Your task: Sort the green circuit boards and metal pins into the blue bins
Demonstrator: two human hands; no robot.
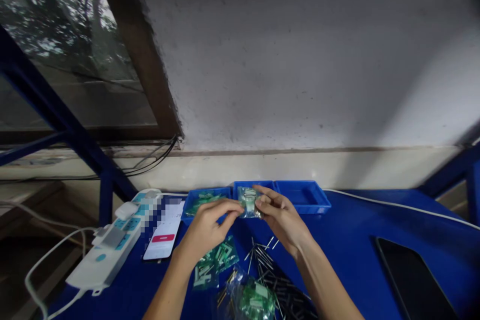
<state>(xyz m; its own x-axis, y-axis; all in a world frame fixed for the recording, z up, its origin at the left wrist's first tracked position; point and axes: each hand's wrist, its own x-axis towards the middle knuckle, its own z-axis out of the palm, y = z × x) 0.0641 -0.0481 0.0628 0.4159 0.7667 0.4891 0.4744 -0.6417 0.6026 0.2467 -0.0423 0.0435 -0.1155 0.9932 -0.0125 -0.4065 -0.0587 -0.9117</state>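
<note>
Between my two hands is a small clear plastic bag with pale green and whitish pieces inside. My left hand pinches its left edge between thumb and forefinger. The fingers of my right hand grip its right side. Behind the bag stands a blue tray, partly covered by the right fingers. Under my hands lie several green-filled bags, a larger bag of green pieces and a loose heap of thin metal rods, some with dark ends.
A blue tray at the left holds green bags; another blue tray stands at the right. A lit phone and a white power strip lie left. A dark phone is at right. A white cable runs along the back.
</note>
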